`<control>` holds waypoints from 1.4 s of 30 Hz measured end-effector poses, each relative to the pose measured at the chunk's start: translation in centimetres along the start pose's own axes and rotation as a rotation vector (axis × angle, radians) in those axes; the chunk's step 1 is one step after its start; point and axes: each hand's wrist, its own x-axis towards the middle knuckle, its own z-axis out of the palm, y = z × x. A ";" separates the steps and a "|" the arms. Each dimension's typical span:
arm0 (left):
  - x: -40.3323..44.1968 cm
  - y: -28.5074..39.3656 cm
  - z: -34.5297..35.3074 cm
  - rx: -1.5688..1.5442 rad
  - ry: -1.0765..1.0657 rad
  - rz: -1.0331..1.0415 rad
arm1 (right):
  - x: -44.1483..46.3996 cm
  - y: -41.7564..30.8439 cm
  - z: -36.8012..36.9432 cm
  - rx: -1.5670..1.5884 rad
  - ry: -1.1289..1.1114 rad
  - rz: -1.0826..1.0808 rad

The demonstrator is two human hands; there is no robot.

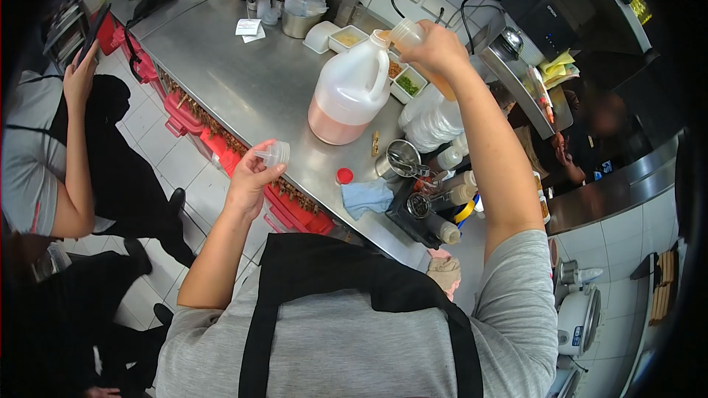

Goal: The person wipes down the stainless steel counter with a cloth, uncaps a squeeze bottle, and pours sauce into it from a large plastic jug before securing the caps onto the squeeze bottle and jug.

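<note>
A large translucent jug (341, 92) with pinkish-orange liquid in its lower part stands on the steel counter, its mouth uncovered. My right hand (431, 48) is wrapped round a clear squeeze bottle (406, 32) whose open, ribbed neck is at the jug's mouth. Orange liquid shows in the part of the bottle below my hand; my fingers and forearm hide much of it. Nearer the counter's front edge, my left hand (251, 183) is closed on a clear nozzle cap (275, 153). A red cap (344, 175) lies on the counter in front of the jug, beside a blue cloth (366, 197).
Behind the jug sit small food containers (407, 85). To its right are stacked white lids or bowls (431, 124), a metal pot (398, 158) and several sauce bottles (448, 232). Another person (59, 147) stands at the left holding a phone. Red bins (184, 114) line the counter's front.
</note>
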 end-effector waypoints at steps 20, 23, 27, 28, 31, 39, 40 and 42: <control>-0.3 0.2 0.2 -0.005 0.018 -0.009 | -0.3 -0.3 -1.0 -0.023 -0.034 0.007; -0.4 0.3 0.2 -0.012 0.011 -0.009 | -0.3 -0.4 -1.2 -0.032 -0.048 0.006; -0.5 0.1 0.1 -0.012 0.012 -0.003 | 0.1 -0.1 -0.8 -0.037 -0.029 0.004; -0.5 0.1 0.0 -0.011 0.012 -0.004 | 0.2 0.0 -0.7 -0.035 -0.016 0.004; -0.7 0.3 0.1 -0.013 0.012 -0.002 | -0.1 0.0 -0.9 -0.014 0.004 -0.004; -0.9 0.4 0.2 -0.018 0.009 0.002 | -0.1 -0.4 -1.8 -0.049 -0.051 0.012; -1.0 0.5 0.2 -0.017 0.010 0.001 | 0.0 -0.3 -1.8 -0.051 -0.054 0.013; -1.0 0.5 0.2 -0.015 0.013 0.000 | -0.2 -0.5 -2.0 -0.060 -0.060 0.012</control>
